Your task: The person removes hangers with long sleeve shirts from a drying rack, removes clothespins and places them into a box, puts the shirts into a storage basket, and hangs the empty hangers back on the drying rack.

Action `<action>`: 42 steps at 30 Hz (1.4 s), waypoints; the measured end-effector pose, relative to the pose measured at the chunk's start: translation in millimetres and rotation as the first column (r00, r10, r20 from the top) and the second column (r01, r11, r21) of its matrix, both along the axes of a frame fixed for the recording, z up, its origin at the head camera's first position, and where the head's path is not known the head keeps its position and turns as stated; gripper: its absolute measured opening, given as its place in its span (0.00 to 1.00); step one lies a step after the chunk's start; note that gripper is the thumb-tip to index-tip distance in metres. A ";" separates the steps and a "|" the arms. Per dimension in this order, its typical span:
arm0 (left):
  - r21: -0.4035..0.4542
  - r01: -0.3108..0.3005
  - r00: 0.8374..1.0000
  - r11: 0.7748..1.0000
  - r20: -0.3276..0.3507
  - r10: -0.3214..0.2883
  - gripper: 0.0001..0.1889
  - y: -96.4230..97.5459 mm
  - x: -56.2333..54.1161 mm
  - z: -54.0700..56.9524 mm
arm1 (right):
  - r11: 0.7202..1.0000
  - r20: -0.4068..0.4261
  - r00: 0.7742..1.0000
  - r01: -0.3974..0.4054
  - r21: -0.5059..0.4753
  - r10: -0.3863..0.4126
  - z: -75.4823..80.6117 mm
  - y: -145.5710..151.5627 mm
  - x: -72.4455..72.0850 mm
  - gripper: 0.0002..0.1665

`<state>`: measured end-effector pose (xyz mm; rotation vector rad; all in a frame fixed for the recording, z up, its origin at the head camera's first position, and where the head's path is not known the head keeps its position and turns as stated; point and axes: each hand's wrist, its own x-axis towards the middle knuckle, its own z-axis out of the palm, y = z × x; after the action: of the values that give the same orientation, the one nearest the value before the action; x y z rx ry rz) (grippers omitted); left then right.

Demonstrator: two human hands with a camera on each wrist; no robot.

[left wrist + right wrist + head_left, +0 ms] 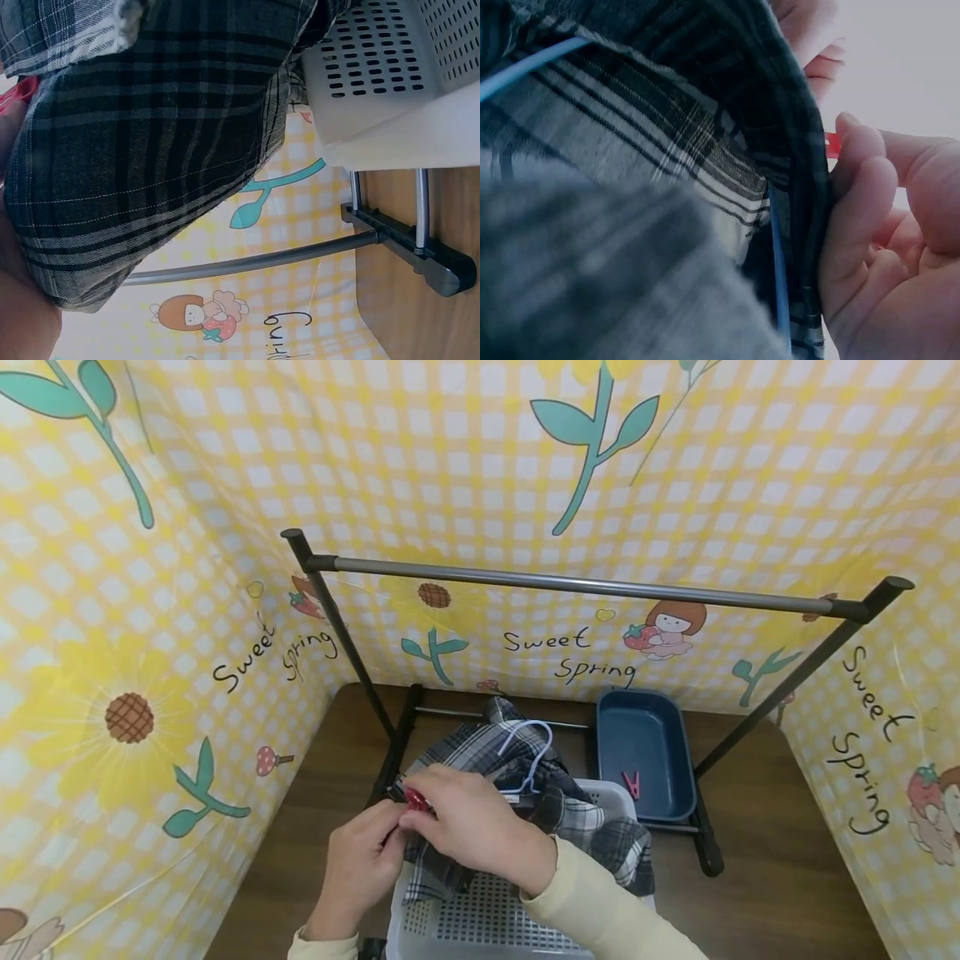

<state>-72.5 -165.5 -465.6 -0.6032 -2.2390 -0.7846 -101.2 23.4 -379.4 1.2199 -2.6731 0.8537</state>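
Observation:
A dark grey and white plaid shirt lies bunched over a white perforated basket. From its collar rises the hook of a light blue hanger. Parts of the hanger run inside the cloth in the right wrist view. At the shirt's left side my right hand pinches a red clothespin at the cloth's edge. Close against it, my left hand grips the shirt edge with thumb and fingers. The cloth fills much of the left wrist view. The clothespin's tips are hidden.
A black-framed rack with a grey top bar stands behind the basket on a brown table. To the right, a blue tray holds a pink clothespin. Yellow checked cloth surrounds the table on the back and sides.

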 end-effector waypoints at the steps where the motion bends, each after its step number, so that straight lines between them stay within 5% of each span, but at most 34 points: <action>1: 0.007 0.006 1.000 1.000 0.002 -0.006 0.08 0.3 0.2 0.1 | 1.000 -0.003 1.000 0.004 -0.007 -0.004 -0.6 -0.4 0.2 0.17; 6: 0.050 0.026 0.999 0.998 0.038 -0.028 0.10 0.2 1.4 -0.6 | 0.996 -0.076 0.997 -0.010 -0.088 0.003 -5.1 -1.3 2.2 0.09; 9: 0.053 0.035 0.999 0.998 0.038 -0.038 0.08 -0.6 1.2 -1.0 | 0.980 -0.046 0.999 -0.022 -0.199 0.013 -6.0 0.9 1.4 0.07; 12: 0.043 0.042 0.999 0.998 0.033 -0.044 0.04 -1.2 1.7 -2.1 | 0.930 0.103 0.991 -0.040 -0.366 0.083 -2.7 8.0 -1.4 0.06; 17: 0.026 0.031 0.998 0.999 0.059 -0.033 0.13 -0.5 3.6 -4.2 | 0.835 0.290 0.921 -0.063 -0.547 0.260 4.8 29.8 -5.2 0.10; 23: 0.031 0.024 0.996 0.999 0.080 -0.026 0.13 -0.1 3.8 -3.3 | 0.757 0.314 0.869 -0.101 -0.645 0.384 8.0 47.1 -3.1 0.16; 27: 0.032 0.011 0.996 0.999 0.090 -0.014 0.12 -1.4 4.1 -3.3 | 0.698 0.277 0.857 -0.126 -0.705 0.434 10.7 55.5 -0.8 0.17; 32: 0.032 0.001 0.995 0.999 0.096 -0.004 0.12 -3.1 4.4 -3.5 | 0.618 0.150 0.889 -0.171 -0.767 0.432 16.2 73.1 -1.3 0.23; 38: 0.043 0.002 0.996 0.999 0.086 -0.006 0.12 -5.7 3.7 -4.0 | 0.584 0.037 0.963 -0.131 -0.801 0.268 27.4 109.5 -4.2 0.27; 42: 0.071 0.002 0.993 0.997 0.121 -0.011 0.11 -10.0 4.4 -4.0 | 0.542 0.037 0.988 -0.053 -0.839 0.153 33.2 140.3 -7.6 0.30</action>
<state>-68.1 -175.5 -469.6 -0.5422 -2.3089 -0.9224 -108.8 163.7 -346.2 1.0449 -1.7440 1.9465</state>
